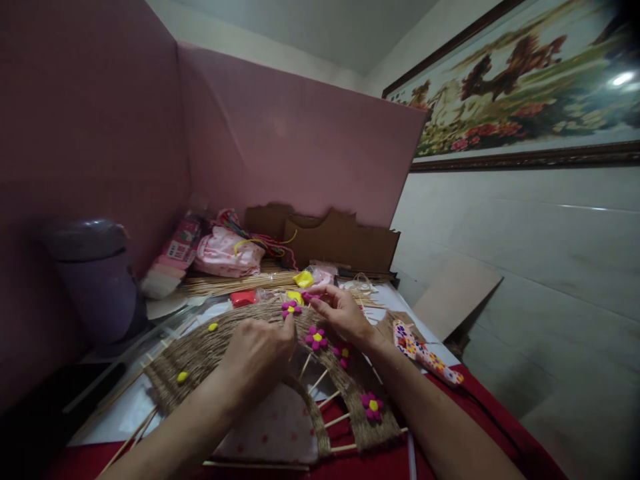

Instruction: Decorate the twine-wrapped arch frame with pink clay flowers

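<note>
A fan-shaped frame of thin sticks woven with brown twine (200,357) lies in front of me. Magenta clay flowers with yellow centres, such as this flower (316,338), sit along its right part. Lone yellow clay dots (183,377) are on its left part. My left hand (260,350) is curled over the weave, its index fingertip touching the top flower (291,309). My right hand (343,313) is just right of that flower, its thumb and fingers pinching a piece of magenta clay (311,296).
Behind the fan are a red clay packet (243,299), a yellow clay packet (303,279) and bundled sticks (220,285). A flower-patterned glue gun (425,353) lies at right. A purple bin (103,287) stands left. Torn cardboard (340,240) leans at the back.
</note>
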A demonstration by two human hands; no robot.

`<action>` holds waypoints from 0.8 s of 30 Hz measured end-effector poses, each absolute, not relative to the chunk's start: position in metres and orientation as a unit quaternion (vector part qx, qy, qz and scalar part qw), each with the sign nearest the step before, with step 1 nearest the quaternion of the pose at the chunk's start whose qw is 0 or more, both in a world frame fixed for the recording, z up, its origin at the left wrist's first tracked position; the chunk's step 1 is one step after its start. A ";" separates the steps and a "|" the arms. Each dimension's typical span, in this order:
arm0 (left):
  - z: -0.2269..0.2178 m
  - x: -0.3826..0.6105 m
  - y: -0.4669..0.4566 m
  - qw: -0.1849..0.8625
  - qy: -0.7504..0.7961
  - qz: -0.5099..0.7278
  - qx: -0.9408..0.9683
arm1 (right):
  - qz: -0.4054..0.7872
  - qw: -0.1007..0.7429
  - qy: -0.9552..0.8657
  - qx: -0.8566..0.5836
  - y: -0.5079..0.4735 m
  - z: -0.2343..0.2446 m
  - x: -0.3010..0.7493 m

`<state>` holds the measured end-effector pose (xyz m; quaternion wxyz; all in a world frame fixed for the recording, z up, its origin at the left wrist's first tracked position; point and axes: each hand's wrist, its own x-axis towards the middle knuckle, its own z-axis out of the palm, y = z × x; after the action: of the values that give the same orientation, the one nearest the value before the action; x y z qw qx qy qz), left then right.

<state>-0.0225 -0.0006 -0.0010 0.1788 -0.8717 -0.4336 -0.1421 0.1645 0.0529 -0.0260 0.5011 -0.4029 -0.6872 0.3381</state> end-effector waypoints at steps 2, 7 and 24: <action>0.001 -0.024 0.000 0.192 -0.432 -0.132 -0.871 | 0.339 0.499 -0.685 -0.410 0.053 -0.026 0.165; 0.008 -0.026 -0.004 0.201 -0.465 -0.113 -0.855 | 0.322 0.492 -0.690 -0.423 0.053 -0.025 0.167; 0.006 -0.022 -0.008 0.176 -0.446 -0.118 -0.870 | 0.363 0.501 -0.670 -0.411 0.054 -0.027 0.168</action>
<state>-0.0224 -0.0084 0.0065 0.1759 -0.8695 -0.4462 -0.1178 0.1675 0.0543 -0.0268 0.5009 -0.4110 -0.6696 0.3630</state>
